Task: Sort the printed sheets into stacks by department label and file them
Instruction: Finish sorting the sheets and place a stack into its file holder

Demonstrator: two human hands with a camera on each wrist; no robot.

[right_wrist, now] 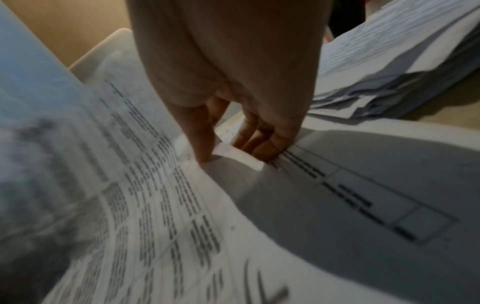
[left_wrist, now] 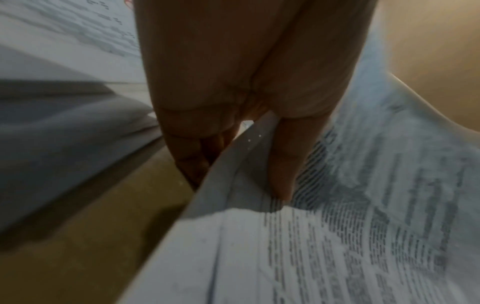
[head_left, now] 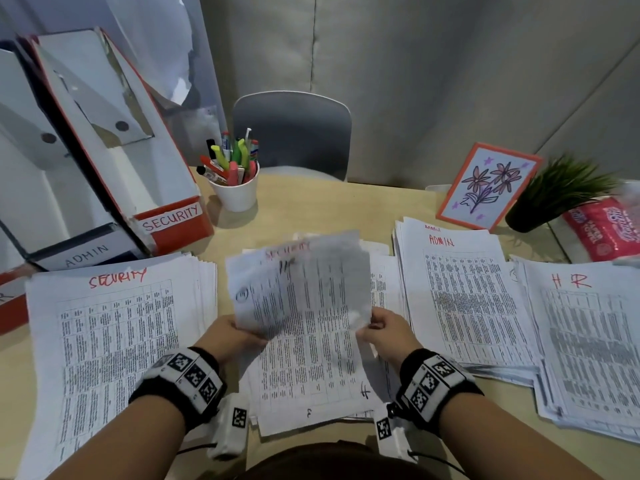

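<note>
Table (head_left: 311, 202): three sorted stacks lie on it. The SECURITY stack (head_left: 114, 341) is at the left, the ADMIN stack (head_left: 464, 299) right of centre, the HR stack (head_left: 588, 341) at the far right. An unsorted pile (head_left: 311, 375) lies in the centre, directly before the person.

File boxes: the SECURITY box (head_left: 173, 220) and the ADMIN box (head_left: 86, 256) stand at the rear left, behind the SECURITY stack. Neither appears to hold sheets yet.

Lifted sheet (head_left: 301, 282): raised above the pile and motion-blurred. Red lettering at its top edge reads as SECURITY, though smeared.

Left hand (head_left: 235, 334): pinches the sheet's lower left corner, thumb on top, fingers beneath. Right hand (head_left: 381, 330): pinches the lower right corner likewise.

Risks, as judged:
- Misfiling. The label is blurred and a second dark mark sits beneath it; a hasty reading could send the sheet to the wrong stack.
- Double pick. The left wrist view shows more than one paper edge near the thumb (left_wrist: 283, 164); whether a second sheet is also held cannot be told.
- Creasing or tearing, since thin paper is held only at two corners.
- Disturbing the ragged ADMIN and HR stacks, whose edges overlap.
</note>
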